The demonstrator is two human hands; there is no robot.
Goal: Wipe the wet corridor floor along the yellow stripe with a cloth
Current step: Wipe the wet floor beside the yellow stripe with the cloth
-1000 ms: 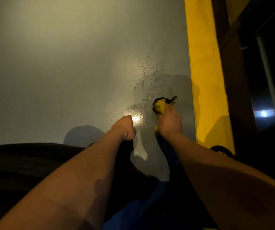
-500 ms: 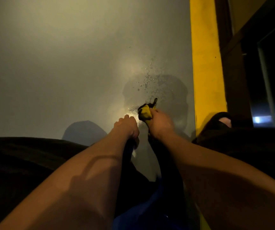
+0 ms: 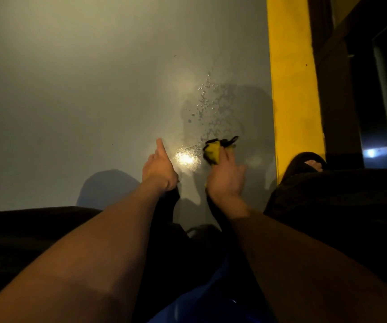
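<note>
A yellow cloth (image 3: 213,152) with a black edge lies bunched on the grey corridor floor (image 3: 83,101). My right hand (image 3: 226,178) grips it, fingers over its near side. Just beyond the cloth, water droplets (image 3: 205,101) and a darker wet patch spread toward the yellow stripe (image 3: 290,89), which runs up the right side. My left hand (image 3: 158,170) hovers left of the cloth and holds nothing; one finger sticks out forward and the others are curled. A bright glare (image 3: 185,158) on the wet floor sits between my hands.
My foot in a black sandal (image 3: 309,163) rests by the near end of the stripe. My dark-clothed knees fill the lower left and right. A dark wooden frame (image 3: 332,89) borders the stripe on the right. Blue fabric (image 3: 199,299) shows at the bottom.
My right hand has slid the cloth to the right, back toward the stripe. My left hand, a fist before, now has one finger stretched out.
</note>
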